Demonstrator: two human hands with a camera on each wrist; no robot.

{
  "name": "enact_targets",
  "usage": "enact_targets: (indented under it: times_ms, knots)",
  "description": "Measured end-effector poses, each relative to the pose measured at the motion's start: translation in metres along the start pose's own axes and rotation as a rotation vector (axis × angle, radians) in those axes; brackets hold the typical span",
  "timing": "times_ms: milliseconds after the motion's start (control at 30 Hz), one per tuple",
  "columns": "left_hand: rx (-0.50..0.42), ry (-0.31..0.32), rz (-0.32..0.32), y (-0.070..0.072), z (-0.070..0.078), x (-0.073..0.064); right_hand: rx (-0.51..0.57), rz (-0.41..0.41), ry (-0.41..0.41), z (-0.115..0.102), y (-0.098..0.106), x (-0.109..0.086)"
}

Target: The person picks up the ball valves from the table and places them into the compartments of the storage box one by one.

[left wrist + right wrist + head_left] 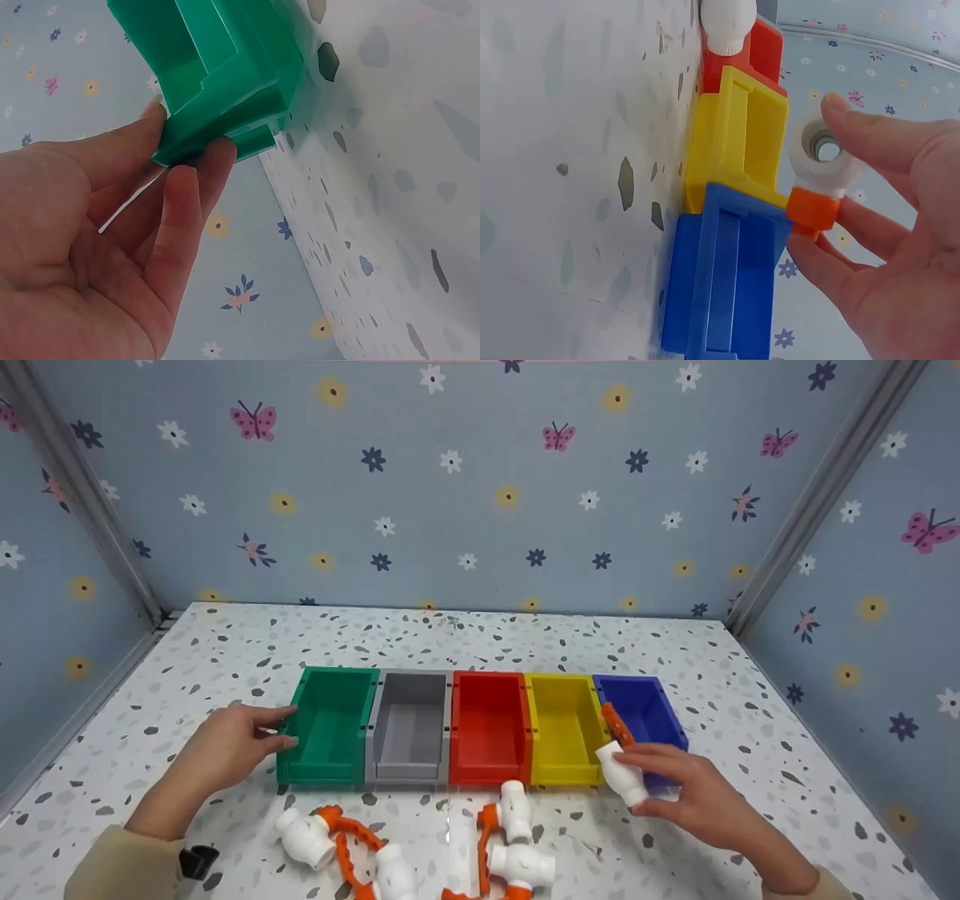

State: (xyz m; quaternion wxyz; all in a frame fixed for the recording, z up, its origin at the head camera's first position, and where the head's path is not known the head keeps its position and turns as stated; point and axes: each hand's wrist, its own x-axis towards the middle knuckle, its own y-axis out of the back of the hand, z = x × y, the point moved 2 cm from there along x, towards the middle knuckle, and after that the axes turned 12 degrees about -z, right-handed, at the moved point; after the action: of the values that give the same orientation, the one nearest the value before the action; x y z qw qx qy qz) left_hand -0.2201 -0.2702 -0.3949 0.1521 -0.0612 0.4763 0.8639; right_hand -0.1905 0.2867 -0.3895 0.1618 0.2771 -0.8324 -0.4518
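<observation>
My right hand (694, 791) pinches a white ball valve (622, 776) with an orange lever handle (616, 725), held over the front of the blue bin (637, 690) next to the yellow bin. In the right wrist view, the valve's round bore (826, 148) faces the camera. At the far left, my left hand (229, 746) grips the side rim of the green bin (330, 772) between thumb and fingers; the left wrist view shows the fingers bent against the bin's edge (225, 120). The green bin's inside looks bare.
Between the green and blue bins stand a grey bin (407, 772), a red bin (489, 775) and a yellow bin (566, 775), all in one row. Several more ball valves lie in front, including one at left (305, 840) and one at centre (516, 810). Patterned walls enclose the speckled table (480, 641).
</observation>
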Motion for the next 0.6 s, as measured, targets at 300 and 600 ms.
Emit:
enact_targets:
  times_ms: [300,600]
  knots:
    - [-0.016,0.019,-0.005,0.000,0.000,0.001,0.003,0.120,-0.132,0.011,0.003,0.009]
    - [-0.017,0.014,0.009,0.000,0.000,-0.001,-0.117,0.273,-0.171,0.014,-0.002,0.020]
